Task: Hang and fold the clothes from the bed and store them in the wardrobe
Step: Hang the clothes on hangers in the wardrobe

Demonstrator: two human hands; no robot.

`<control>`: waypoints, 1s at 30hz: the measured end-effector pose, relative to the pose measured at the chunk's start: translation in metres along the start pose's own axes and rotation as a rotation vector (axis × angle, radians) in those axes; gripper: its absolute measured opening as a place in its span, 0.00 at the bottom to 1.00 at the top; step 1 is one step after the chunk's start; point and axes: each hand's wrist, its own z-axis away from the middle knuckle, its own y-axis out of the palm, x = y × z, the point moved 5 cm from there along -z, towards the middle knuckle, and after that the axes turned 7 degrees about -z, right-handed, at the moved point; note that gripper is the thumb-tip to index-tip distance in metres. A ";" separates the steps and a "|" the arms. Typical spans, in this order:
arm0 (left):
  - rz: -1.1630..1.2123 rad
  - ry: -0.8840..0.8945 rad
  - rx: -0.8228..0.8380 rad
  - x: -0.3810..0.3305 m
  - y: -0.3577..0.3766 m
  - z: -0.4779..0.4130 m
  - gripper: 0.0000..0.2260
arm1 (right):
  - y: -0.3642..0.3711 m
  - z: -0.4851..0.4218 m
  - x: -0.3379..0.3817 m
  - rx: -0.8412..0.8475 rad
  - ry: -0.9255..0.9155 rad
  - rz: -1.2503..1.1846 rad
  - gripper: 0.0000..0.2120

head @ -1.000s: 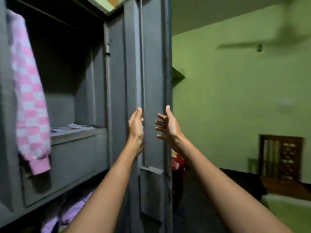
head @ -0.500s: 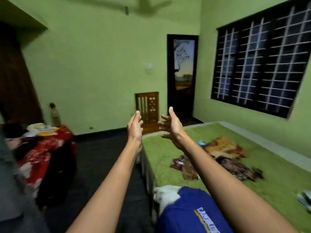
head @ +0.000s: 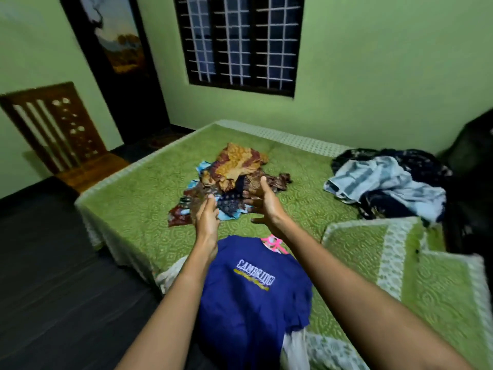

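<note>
- Head view: my left hand (head: pixel 206 218) and my right hand (head: pixel 264 206) reach out over the bed (head: pixel 133 209). The palms face each other, and the fingers are loosely straight, slightly spread and hold nothing.
- The patterned clothes pile (head: pixel 234 166) lies mid-bed, just past my fingertips; I cannot tell whether they touch it.
- The blue T-shirt (head: pixel 253 295) lies at the near edge, between my forearms.
- A light-blue and dark heap (head: pixel 386 182) lies well apart, to the right.
</note>
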 end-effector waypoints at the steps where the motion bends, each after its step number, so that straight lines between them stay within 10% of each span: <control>1: -0.020 -0.033 0.032 0.013 0.004 -0.007 0.19 | -0.008 -0.004 -0.011 -0.045 0.023 -0.019 0.31; 19: -0.215 -0.392 0.277 0.203 0.119 -0.120 0.19 | -0.165 -0.098 -0.178 -0.517 0.291 -0.157 0.24; 30: -0.337 -0.629 0.218 0.324 0.168 -0.202 0.16 | -0.234 -0.207 -0.261 -0.424 0.326 0.554 0.14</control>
